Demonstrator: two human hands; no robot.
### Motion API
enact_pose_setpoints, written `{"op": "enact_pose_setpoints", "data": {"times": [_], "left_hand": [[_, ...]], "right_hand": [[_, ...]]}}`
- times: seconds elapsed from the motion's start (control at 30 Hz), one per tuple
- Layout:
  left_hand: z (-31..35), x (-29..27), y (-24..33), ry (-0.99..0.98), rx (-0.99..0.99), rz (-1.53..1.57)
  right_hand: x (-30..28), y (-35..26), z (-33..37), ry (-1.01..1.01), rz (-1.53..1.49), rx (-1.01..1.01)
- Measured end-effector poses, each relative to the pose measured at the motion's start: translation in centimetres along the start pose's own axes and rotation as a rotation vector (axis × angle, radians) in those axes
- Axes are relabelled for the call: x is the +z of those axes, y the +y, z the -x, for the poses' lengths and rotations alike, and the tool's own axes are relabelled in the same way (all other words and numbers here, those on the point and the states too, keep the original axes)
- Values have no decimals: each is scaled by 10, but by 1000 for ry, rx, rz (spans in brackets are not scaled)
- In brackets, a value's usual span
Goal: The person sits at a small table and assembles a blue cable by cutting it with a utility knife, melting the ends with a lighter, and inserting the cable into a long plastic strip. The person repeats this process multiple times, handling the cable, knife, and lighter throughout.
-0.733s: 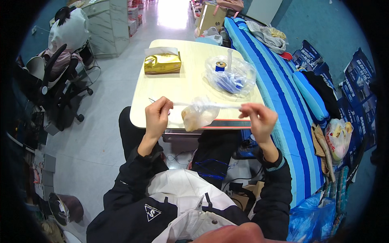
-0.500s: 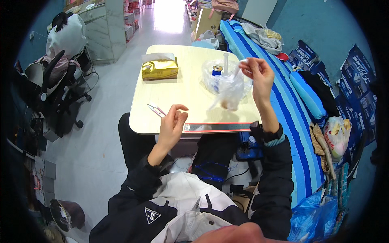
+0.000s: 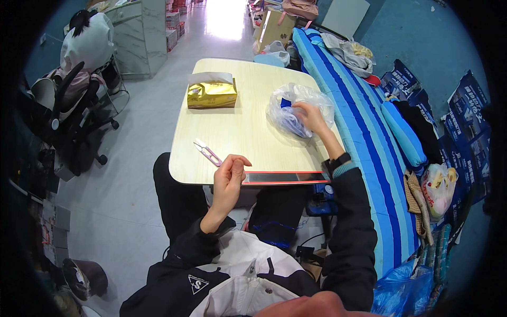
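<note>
My right hand [image 3: 312,117] reaches over the clear plastic bag [image 3: 278,122] at the table's right side. Its fingers dip into the bag, and the tips are hidden, so their grip does not show. Beside those fingers a small blue cylindrical thing [image 3: 285,102] shows in the bag. At the table's front edge my left hand [image 3: 228,177] is closed, thumb against curled fingers; what it may hold is hidden. Pink-handled thread snips [image 3: 209,154] lie just beyond it. To its right a dark flat strip with red edges [image 3: 285,178] runs along the front edge.
A gold tissue pack [image 3: 212,94] stands at the far left of the pale table [image 3: 248,134]. Along the right side runs a bed with a blue striped cover [image 3: 364,158]. An office chair [image 3: 74,108] stands left, and a bin [image 3: 84,279] sits lower left.
My right hand has come down from above into the bag, whose raised top has sunk. My left hand has moved slightly nearer and its fingers have curled in.
</note>
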State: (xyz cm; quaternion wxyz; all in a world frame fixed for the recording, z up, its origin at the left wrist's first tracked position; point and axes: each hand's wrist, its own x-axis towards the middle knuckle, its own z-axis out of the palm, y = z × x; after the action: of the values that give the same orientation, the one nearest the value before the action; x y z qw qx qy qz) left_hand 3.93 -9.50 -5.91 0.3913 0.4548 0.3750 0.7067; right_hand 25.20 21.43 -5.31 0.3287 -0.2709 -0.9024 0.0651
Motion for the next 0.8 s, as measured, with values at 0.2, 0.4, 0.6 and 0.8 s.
{"op": "enact_pose_setpoints", "data": {"times": [0.2,0.4,0.6,0.8], "left_hand": [[-7,11,4,86,-78,117],[-10,1,8,3,-166,358],[-6,-7,14,-127,-173,394],[11,2,20,-199,-132,148]], "right_hand": [[-10,31,-54,384,154,251],[24,20,-32,70,487,262],[-12,-148,49,190,-272,279],[18,-293,120,40,-806,462]]}}
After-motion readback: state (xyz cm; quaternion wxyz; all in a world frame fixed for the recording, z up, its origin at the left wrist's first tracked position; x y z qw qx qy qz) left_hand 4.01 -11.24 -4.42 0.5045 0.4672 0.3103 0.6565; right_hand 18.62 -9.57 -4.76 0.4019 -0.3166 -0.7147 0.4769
